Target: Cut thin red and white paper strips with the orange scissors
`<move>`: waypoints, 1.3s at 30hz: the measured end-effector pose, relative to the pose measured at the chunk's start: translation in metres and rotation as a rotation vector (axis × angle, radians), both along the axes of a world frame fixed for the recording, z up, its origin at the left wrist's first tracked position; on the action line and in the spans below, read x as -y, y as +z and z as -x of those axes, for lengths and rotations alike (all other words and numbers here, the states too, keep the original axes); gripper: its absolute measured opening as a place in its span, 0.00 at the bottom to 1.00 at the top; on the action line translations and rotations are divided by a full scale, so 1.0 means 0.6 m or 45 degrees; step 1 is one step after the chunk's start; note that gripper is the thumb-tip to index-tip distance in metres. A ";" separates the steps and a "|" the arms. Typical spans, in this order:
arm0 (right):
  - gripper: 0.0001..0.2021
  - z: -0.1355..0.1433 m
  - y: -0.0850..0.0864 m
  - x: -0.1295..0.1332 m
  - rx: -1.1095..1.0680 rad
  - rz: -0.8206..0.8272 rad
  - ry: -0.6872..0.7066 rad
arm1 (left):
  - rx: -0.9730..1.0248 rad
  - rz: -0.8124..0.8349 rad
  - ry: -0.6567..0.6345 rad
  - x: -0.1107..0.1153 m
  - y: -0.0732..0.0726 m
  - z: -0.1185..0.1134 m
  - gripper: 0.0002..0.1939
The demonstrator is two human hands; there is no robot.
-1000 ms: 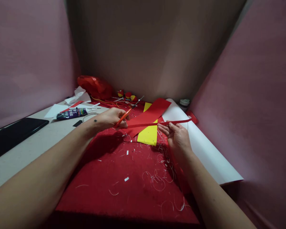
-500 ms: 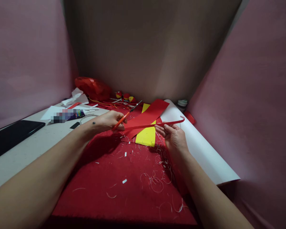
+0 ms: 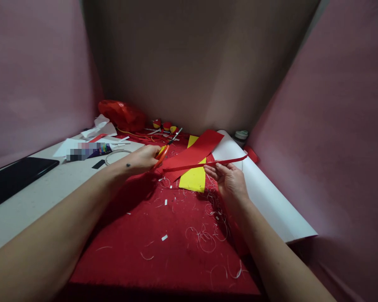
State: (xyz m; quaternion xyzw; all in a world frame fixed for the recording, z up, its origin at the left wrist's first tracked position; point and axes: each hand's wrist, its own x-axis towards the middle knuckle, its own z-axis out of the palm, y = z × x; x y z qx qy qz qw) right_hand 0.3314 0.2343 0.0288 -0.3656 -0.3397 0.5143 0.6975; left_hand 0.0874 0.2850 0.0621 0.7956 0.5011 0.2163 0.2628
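My left hand (image 3: 146, 157) grips a pair of scissors (image 3: 164, 153) by its orange and yellow handles, the blades pointing up and away to the right. A narrow red corrugated paper strip (image 3: 192, 167) is pinched between the thumb and fingers of my right hand (image 3: 229, 176). The strip runs from near the scissor handles to a bent tip on the right. Beneath it lie a wide red corrugated sheet (image 3: 193, 149) and a yellow sheet (image 3: 192, 180). Whether my left fingers touch the strip's left end is hard to see.
Thin paper curls and white scraps (image 3: 208, 239) litter the red cloth (image 3: 138, 251). A white sheet (image 3: 271, 201) lies right. On the left are a black device (image 3: 22, 176), a glue tube (image 3: 101, 149) and a ring (image 3: 108, 156). A red plastic bag (image 3: 122, 115) and small red-yellow figures (image 3: 166, 126) stand behind.
The scissors have turned in my left hand, so their handles show more and the blades sit slightly farther left. The strip's right tip has shifted a little right. My right hand is nearly still.
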 end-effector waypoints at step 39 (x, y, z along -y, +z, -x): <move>0.11 0.019 0.005 0.016 0.105 -0.017 0.020 | -0.977 -0.329 -0.170 0.090 -0.003 -0.088 0.15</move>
